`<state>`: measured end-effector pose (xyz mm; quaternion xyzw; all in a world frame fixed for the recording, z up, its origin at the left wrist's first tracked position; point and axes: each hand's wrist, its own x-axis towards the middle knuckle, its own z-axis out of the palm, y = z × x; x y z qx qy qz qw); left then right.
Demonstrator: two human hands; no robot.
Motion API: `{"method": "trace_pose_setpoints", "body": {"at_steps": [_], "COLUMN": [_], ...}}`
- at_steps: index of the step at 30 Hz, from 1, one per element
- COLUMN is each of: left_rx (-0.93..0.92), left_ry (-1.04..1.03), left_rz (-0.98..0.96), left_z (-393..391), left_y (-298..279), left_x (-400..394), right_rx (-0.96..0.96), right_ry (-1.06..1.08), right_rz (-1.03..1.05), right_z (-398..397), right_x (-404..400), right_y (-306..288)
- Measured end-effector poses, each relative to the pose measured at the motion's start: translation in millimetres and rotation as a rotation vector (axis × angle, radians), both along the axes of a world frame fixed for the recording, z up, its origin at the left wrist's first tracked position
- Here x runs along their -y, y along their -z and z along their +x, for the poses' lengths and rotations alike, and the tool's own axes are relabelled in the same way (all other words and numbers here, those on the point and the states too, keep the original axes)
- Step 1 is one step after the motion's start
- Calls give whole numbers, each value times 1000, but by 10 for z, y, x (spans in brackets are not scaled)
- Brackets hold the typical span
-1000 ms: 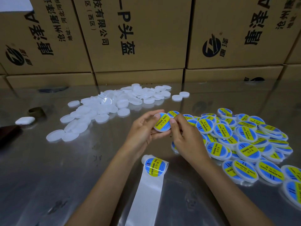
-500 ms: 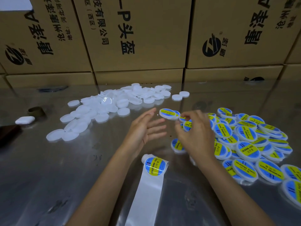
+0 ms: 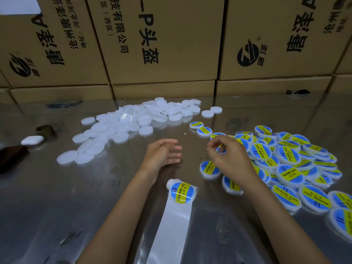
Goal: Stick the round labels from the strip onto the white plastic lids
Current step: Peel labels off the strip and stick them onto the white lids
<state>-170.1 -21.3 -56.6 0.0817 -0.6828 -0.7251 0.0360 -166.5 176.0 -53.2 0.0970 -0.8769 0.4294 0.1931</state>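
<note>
A heap of plain white plastic lids [image 3: 123, 128] lies at the back left of the shiny table. Labelled lids [image 3: 287, 159] with blue and yellow stickers are piled on the right, and one labelled lid [image 3: 196, 125] lies apart at the pile's far left edge. The white backing strip [image 3: 171, 225] runs toward me, with one round label [image 3: 182, 192] at its curled far end. My left hand [image 3: 163, 155] hovers empty above the strip's end, fingers relaxed. My right hand [image 3: 228, 157] hangs over the near edge of the labelled pile with loosely curled fingers and holds nothing.
Stacked cardboard boxes [image 3: 162, 44] wall off the back of the table. At the far left are a white earbud case [image 3: 32, 140], a brown tape roll [image 3: 46, 130] and a dark flat object [image 3: 11, 157].
Both hands pressed a label onto a lid, then my right hand tossed that lid to the far left edge of the labelled pile. Both hands are now empty and apart.
</note>
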Motion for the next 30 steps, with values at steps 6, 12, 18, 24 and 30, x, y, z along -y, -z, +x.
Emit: {"method": "trace_pose_setpoints", "body": {"at_steps": [6, 12, 18, 24, 30], "left_rx": [-3, -6, -20, -70, -52], "left_ry": [-33, -43, -96, -321, -380], "left_rz": [-63, -96, -147, -488, -774], "left_z": [-18, -42, -85, -208, -597], "left_y": [30, 43, 87, 196, 225], "left_x": [95, 118, 132, 286, 551], "right_rx": [424, 402, 227, 55, 23], "right_ry": [-538, -589, -428, -286, -244], "right_rz": [9, 263, 232, 204, 82], "right_z": [231, 295, 204, 75, -10], "right_x": [81, 157, 172, 207, 259], "right_y": [-81, -6, 85, 208, 274]}}
